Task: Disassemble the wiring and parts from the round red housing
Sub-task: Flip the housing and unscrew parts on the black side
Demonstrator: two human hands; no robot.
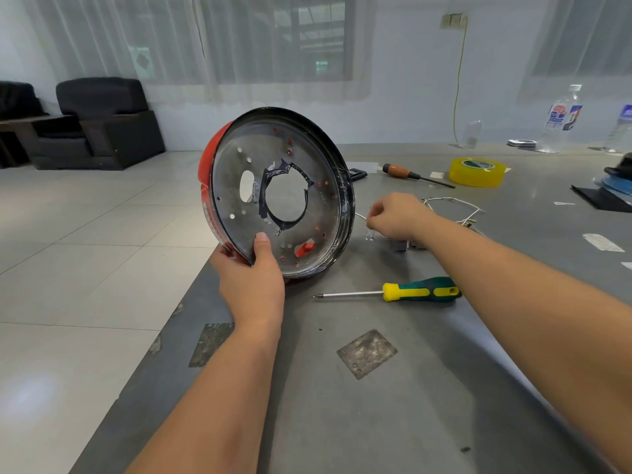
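The left hand (251,275) grips the lower rim of the housing (277,193), thumb on its inner face, holding it tilted on edge at the table (376,405) corner. The housing is red outside, bare metal inside, with a large taped centre hole, an oval hole and small holes. The right hand (396,217), fingers curled, pinches a thin wire (360,217) beside it. A screwdriver (403,293) lies below; a wire loop (451,206), tape roll (477,171) and empty-looking bottle (561,121) sit farther right.

bare near table (376,422) (screwdriver (403,291) ahead)
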